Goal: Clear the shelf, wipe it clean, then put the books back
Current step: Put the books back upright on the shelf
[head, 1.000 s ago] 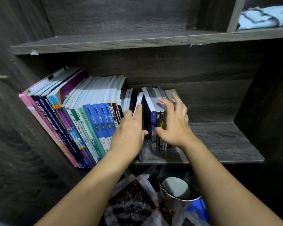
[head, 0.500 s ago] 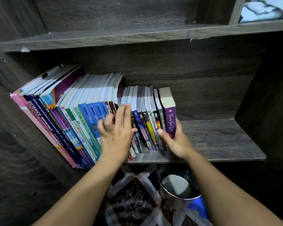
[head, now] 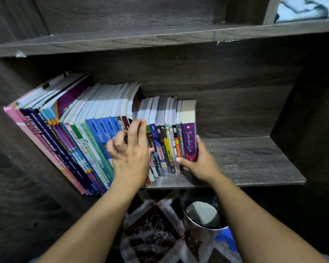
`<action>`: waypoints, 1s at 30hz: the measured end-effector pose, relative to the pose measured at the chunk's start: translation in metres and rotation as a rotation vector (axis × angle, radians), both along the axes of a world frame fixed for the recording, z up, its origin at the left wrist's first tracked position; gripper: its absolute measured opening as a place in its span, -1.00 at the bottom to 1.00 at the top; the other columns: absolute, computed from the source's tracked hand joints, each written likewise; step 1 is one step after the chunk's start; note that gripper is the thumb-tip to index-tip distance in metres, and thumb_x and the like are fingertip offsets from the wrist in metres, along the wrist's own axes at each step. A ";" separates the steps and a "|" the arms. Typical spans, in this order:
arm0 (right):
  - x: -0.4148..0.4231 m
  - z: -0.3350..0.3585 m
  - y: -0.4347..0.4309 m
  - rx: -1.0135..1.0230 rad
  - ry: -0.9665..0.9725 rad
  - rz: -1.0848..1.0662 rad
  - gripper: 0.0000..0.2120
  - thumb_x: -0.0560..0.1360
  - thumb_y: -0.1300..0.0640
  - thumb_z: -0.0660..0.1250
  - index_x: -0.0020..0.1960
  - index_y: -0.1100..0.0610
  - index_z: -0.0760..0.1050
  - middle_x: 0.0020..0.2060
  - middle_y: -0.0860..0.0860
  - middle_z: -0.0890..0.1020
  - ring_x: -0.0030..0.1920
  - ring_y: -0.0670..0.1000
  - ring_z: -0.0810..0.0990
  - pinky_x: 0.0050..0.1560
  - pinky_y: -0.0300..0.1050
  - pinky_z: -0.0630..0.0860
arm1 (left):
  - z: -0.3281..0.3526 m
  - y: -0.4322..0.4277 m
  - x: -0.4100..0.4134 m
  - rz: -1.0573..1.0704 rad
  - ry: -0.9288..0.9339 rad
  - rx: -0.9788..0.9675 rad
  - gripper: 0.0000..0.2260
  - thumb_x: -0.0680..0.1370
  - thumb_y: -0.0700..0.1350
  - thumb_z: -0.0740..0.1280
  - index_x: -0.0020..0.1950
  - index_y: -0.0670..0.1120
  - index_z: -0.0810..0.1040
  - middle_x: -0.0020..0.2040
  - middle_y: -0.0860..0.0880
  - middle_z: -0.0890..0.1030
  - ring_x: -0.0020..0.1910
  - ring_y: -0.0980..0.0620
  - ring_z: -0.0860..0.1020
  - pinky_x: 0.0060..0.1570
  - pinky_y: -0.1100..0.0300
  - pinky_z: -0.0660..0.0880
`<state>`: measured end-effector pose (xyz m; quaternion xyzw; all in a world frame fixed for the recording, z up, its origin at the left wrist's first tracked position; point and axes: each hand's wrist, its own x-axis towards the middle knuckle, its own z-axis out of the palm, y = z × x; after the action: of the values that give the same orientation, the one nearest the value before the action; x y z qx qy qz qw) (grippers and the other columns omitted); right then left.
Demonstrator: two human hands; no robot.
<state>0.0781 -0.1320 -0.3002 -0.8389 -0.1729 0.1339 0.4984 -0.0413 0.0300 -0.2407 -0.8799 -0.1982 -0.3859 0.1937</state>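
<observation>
Books are back on the shelf [head: 245, 158], packed toward its 9 o'clock end; the 3 o'clock part of the board is bare. Tall workbooks [head: 65, 133] lean hard against the side wall at 9, and a row of small paperbacks [head: 165, 130] stands nearly upright at 12 o'clock from the hands. Right hand [head: 199, 164] grips the purple novel [head: 189, 137], the last book at the 3 o'clock end of the row, thumb across the spines and the other fingers hidden behind its cover. Left hand [head: 130, 154] grips nothing that I can see: two fingers laid straight on the spines where workbooks meet paperbacks, the other two curled. Step looks like squaring up the row, late in the task. To do it well: push from the purple novel toward 9 so the gaps close, keep the left fingers flat as a stop so thin books don't buckle or slide forward, and tap the spines flush with the front edge. Let go of the right side slowly, since the end book has no support at 3. Blue cloth [head: 308, 8] on the upper shelf at 1 o'clock, metal bin [head: 203, 215] on the floor at 6.
</observation>
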 end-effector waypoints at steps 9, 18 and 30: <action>0.002 0.010 0.007 -0.111 -0.029 -0.043 0.02 0.33 -0.12 0.52 0.56 -0.06 -0.04 0.39 0.04 0.43 0.40 0.12 0.37 0.41 0.27 0.29 | -0.007 -0.001 0.002 0.077 0.041 0.017 -0.09 0.27 0.18 0.55 0.48 -0.13 0.25 0.38 -0.07 0.18 0.17 -0.13 0.22 0.09 0.00 0.16; -0.007 0.075 0.011 -0.005 -0.419 0.036 0.07 0.32 -0.06 0.57 0.51 -0.33 -0.14 0.54 -0.02 0.07 0.51 0.06 0.15 0.46 0.17 0.23 | -0.011 0.003 0.000 -0.022 -0.058 -0.017 -0.08 0.25 0.16 0.57 0.50 -0.13 0.30 0.39 -0.08 0.16 0.24 -0.13 0.19 0.10 -0.02 0.16; -0.022 0.079 0.024 -0.257 -0.600 0.043 -0.25 0.42 -0.14 0.45 0.49 -0.24 0.14 0.54 0.03 0.06 0.53 0.16 0.01 0.47 0.23 0.17 | -0.008 0.004 0.002 0.046 -0.056 -0.216 0.21 0.26 0.29 0.50 0.56 0.02 -0.33 0.46 -0.15 -0.52 0.48 -0.32 -0.12 0.38 -0.28 -0.11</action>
<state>0.0563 -0.1078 -0.2216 -0.8932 -0.3113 -0.0883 0.3122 -0.0389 0.0343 -0.2483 -0.8797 -0.2643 -0.3822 0.1008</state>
